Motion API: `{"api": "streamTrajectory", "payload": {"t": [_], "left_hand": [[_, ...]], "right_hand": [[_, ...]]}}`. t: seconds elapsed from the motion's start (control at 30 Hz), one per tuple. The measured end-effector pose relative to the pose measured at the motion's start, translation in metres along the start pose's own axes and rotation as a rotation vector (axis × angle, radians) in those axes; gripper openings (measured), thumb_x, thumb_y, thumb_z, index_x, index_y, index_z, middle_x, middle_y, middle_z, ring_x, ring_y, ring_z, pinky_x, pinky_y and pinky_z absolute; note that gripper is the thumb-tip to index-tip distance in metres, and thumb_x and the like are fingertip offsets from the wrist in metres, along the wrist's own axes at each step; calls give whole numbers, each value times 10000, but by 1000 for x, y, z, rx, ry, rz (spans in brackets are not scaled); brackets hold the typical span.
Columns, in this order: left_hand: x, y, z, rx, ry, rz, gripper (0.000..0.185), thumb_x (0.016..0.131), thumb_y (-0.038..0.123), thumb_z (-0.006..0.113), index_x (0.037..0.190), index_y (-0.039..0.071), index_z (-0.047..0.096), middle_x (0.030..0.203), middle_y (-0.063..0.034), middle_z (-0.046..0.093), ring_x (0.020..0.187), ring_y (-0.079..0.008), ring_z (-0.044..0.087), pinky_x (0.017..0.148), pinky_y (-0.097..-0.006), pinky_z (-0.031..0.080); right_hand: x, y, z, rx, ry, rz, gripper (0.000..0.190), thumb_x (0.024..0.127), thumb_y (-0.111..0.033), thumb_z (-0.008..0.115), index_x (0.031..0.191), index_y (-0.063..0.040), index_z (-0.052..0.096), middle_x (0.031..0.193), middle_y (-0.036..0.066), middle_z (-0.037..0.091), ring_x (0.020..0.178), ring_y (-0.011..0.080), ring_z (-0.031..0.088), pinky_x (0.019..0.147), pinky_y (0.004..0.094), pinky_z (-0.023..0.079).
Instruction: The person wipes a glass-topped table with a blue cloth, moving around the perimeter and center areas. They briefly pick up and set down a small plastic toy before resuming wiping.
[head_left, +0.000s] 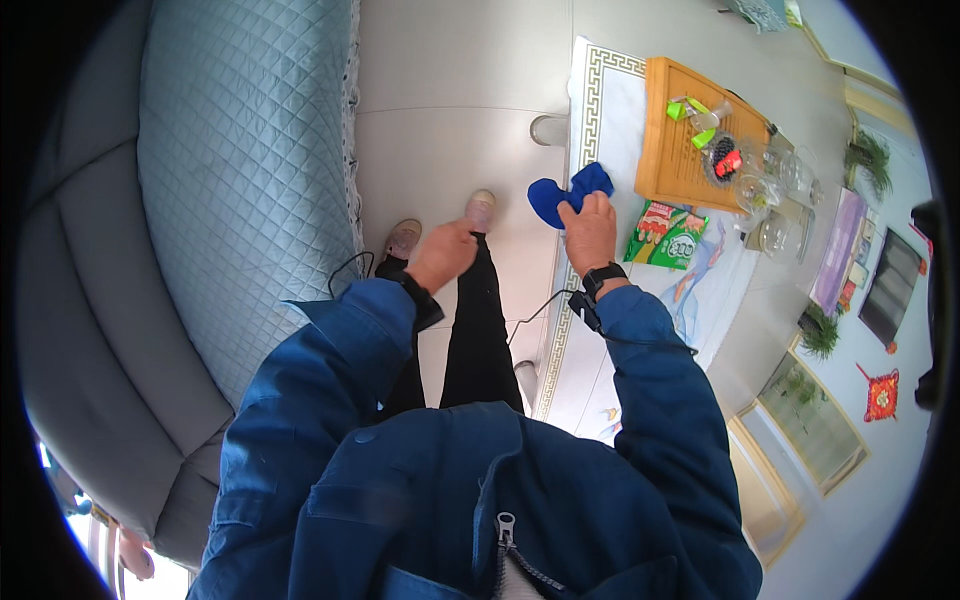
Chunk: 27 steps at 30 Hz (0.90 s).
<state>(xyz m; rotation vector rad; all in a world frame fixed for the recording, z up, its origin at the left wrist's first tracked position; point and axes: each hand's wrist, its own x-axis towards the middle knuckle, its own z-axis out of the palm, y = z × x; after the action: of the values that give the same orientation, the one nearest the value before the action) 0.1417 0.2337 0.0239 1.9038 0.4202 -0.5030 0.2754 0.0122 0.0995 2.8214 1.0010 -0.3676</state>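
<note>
A blue cloth (549, 204) lies bunched at the near edge of a table covered by a white tablecloth (626, 82) with a key-pattern border, partly hanging over that edge. The thumb and fingers of my right hand (592, 232) are on the cloth; its lower part is hidden behind them. Over the floor and my legs, my left hand (448, 253) is loosely curled, away from the table; its palm side is hidden, and no object shows in it. A green snack packet (667, 234) lies just to the right of my right hand.
A wooden tea tray (664, 157) holds green strips, a dark dish with a red item, and several glass vessels (757, 191). On the left stands a grey sofa (90, 300) with a quilted light-blue cover (240, 150). A black cable (536, 313) runs by my right wrist.
</note>
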Motion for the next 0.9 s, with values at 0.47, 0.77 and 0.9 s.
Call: {"api": "streamTrajectory", "payload": {"t": [0.47, 0.77, 0.9], "left_hand": [[45, 52, 27, -222, 155, -259, 208, 875, 164, 543, 1003, 72, 678, 935, -209, 685, 905, -402, 643, 786, -447, 515], [95, 116, 50, -961, -123, -516, 417, 938, 185, 554, 1316, 13, 525, 1109, -68, 617, 1024, -151, 593, 897, -294, 456], [122, 122, 70, -953, -189, -601, 558, 934, 227, 556, 1426, 14, 400, 1324, -155, 534, 1231, -249, 502, 1014, -352, 395]], "right_hand": [[134, 71, -4, 168, 245, -196, 54, 736, -72, 628, 787, -85, 623, 877, 121, 533, 961, 335, 518, 797, 426, 467], [160, 108, -41, 76, 168, -1, 366, 709, -127, 798, 1034, -93, 635, 1146, 146, 535, 1061, 366, 521, 926, 425, 457], [166, 113, -30, 195, 37, 49, 431, 721, -78, 772, 1107, -62, 582, 1228, 143, 533, 1101, 358, 543, 932, 410, 475]]}}
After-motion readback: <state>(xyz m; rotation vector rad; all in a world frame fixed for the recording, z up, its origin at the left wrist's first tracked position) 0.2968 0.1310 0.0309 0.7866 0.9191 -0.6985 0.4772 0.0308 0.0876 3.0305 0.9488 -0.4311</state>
